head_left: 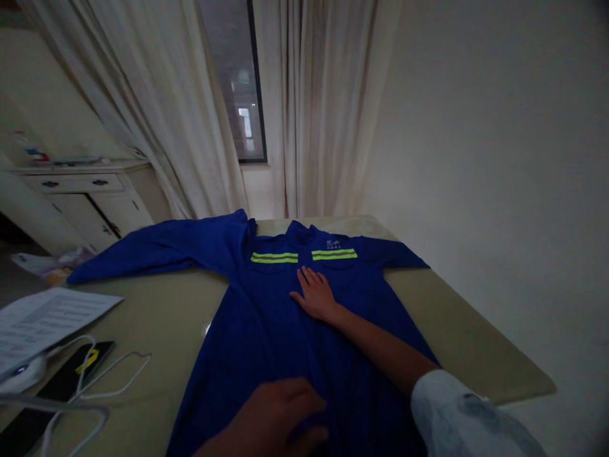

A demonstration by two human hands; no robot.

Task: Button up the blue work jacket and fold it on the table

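Pale worktop (476, 355) by the curtains (328, 127); on it we have the blue garment (276, 317) face up, sleeves (166, 247) out to the sides, likely so the front lies flat. Our right hand (316, 293) presses mid-chest, grip spread, fingers apart, probably steadying cloth; our left hand (280, 412) curls blurred at the near end, and we can't tell whether its grip pinches fabric. Paper (57, 317), white cable (102, 397) and a black strip (54, 388) crowd the left, near one sleeve but clear of both hands.
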